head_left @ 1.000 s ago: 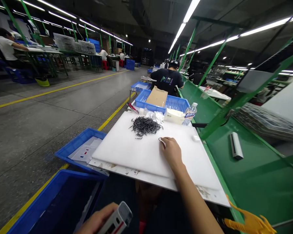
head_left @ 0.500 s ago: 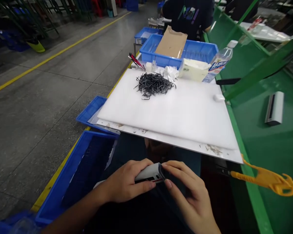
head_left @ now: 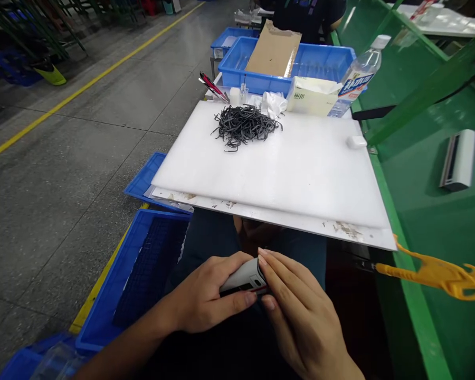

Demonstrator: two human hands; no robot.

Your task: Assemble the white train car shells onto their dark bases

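Note:
Low over my lap, my left hand (head_left: 206, 295) is closed around a small white and grey device (head_left: 243, 279) with a dark slot and a red mark on its side. My right hand (head_left: 301, 316) meets it from the right, fingers pressed together against the device's end, thumb underneath. Whether the right fingers pinch anything small is hidden. Beyond my hands lies a white board (head_left: 301, 174), and on its far part sits a pile of thin black rings (head_left: 243, 124).
A blue crate (head_left: 114, 295) stands left of my lap. Behind the board are a blue bin (head_left: 320, 63) with a cardboard piece, a tissue box (head_left: 312, 95) and a water bottle (head_left: 358, 76). A green conveyor (head_left: 431, 211) carries a white part (head_left: 459, 158). An orange tool (head_left: 439, 274) lies right.
My right hand left the board near the black rings and came down to the device in my left hand. The view dropped from the hall to my lap.

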